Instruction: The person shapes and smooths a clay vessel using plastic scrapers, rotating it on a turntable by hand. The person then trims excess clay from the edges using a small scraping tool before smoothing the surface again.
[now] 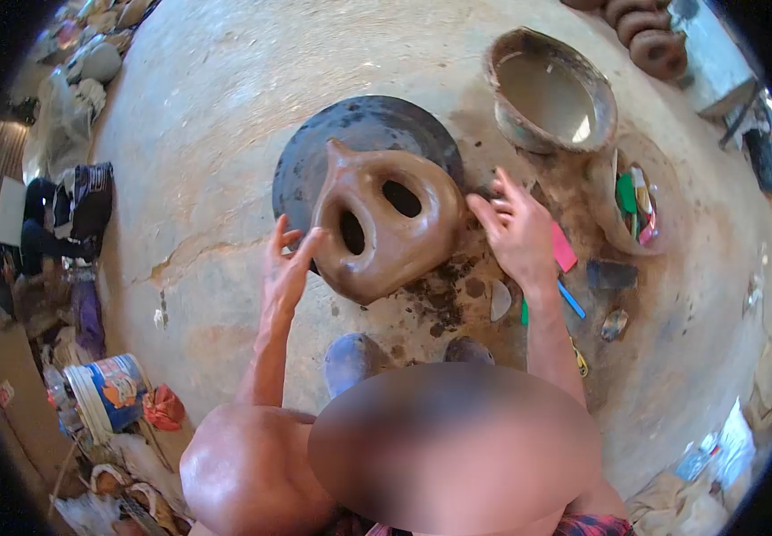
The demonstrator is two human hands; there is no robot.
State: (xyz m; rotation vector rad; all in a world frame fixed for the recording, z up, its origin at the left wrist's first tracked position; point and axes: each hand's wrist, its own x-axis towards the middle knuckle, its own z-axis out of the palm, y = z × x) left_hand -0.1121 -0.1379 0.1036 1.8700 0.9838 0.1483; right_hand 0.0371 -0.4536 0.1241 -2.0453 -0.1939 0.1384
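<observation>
A brown, smooth clay piece (pixel 377 241) with two large oval holes and a pointed tip at its far left sits over a dark round wheel head (pixel 306 152), overhanging its near edge. My left hand (pixel 288 268) is beside the piece's left side, fingers apart and thumb close to the clay. Off its right side, my right hand (pixel 518 234) has its fingers spread and its fingertips near the clay wall. Both hands hold nothing.
A wide basin (pixel 502 125) of cloudy water stands at the far right. Near it, a shallow bowl (pixel 611 228) contains coloured scraps. A pink piece (pixel 564 247), a dark block (pixel 611 274) and a blue strip (pixel 572 300) lie on the floor. A bucket (pixel 116 393) lies at left.
</observation>
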